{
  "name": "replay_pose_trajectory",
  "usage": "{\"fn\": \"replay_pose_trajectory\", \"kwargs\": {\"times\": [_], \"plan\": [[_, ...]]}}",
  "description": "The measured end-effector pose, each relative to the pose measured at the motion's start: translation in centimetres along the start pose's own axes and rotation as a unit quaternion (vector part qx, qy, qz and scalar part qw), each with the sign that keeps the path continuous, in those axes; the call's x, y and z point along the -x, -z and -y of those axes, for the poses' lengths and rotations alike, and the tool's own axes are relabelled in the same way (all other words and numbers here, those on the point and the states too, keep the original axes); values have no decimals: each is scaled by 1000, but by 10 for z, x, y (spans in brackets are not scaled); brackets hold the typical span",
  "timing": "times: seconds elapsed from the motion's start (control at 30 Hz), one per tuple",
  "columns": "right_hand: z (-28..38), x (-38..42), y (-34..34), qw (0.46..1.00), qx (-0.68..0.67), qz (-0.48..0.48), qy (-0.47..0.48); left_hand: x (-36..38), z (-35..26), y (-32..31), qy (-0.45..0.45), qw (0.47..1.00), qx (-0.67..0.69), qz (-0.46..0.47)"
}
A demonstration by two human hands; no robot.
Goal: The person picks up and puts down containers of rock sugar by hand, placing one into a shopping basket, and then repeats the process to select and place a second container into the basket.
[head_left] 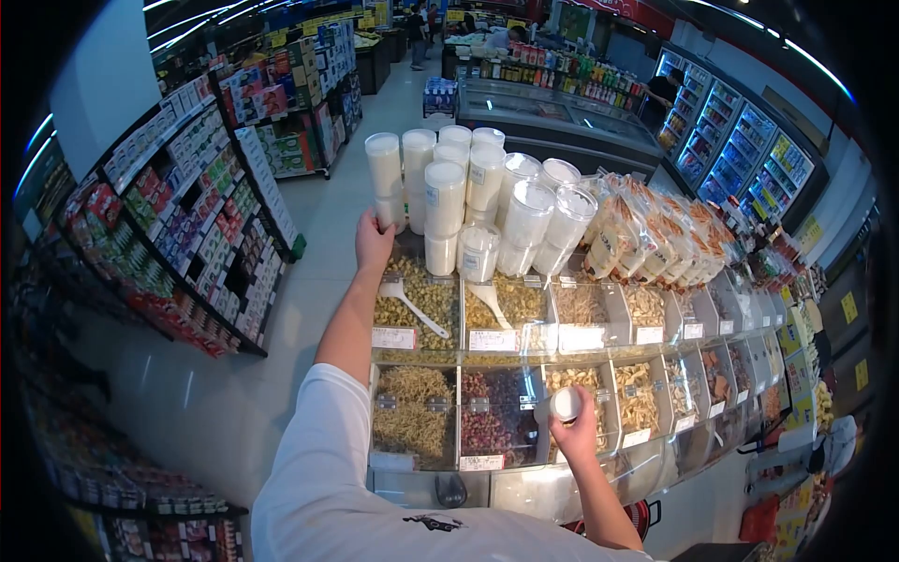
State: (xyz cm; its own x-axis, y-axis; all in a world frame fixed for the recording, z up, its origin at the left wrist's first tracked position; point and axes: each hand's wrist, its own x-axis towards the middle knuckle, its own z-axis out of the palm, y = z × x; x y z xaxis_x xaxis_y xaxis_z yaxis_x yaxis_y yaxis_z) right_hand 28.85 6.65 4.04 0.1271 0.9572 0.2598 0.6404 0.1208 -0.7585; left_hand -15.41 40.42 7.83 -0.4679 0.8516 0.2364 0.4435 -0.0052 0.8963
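Observation:
My left hand (375,242) reaches out to the leftmost stack of clear jars and closes around the lower jar (391,214); some of its fingers are hidden behind it. On top of that one stands another jar (383,164), filled with something white. In my right hand (576,431) is a small jar with a white lid (565,405), gripped above the front row of bins. Several more white-filled jars (445,199) stand stacked in pairs to the right of my left hand. A single jar (478,253) stands in front of them.
Bins of dried goods (417,384) run in two rows under clear covers. White scoops (412,307) lie on the back row. Bagged goods (646,229) are piled at right. Shelves (187,206) flank the aisle at left; a freezer chest (534,108) and drink fridges (730,140) stand behind.

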Motion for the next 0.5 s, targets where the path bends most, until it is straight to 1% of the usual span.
{"fn": "replay_pose_trajectory", "kwargs": {"times": [0.07,0.1,0.17,0.33,0.5], "plan": [[2,0,0,1000,2,-8,9,-5,9,-3,-38,998,-49,2],[5,-1,0,1000,-5,-7,-2,-3,9,-5,-34,998,-51,5],[6,1,1,1000,-11,-1,-16,0,9,-5,-59,994,-86,-34],[-5,1,-2,1000,12,-14,22,6,-4,1,-45,996,-80,-16],[-5,1,-2,1000,9,-14,17,7,-8,3,-32,995,-90,-2]]}}
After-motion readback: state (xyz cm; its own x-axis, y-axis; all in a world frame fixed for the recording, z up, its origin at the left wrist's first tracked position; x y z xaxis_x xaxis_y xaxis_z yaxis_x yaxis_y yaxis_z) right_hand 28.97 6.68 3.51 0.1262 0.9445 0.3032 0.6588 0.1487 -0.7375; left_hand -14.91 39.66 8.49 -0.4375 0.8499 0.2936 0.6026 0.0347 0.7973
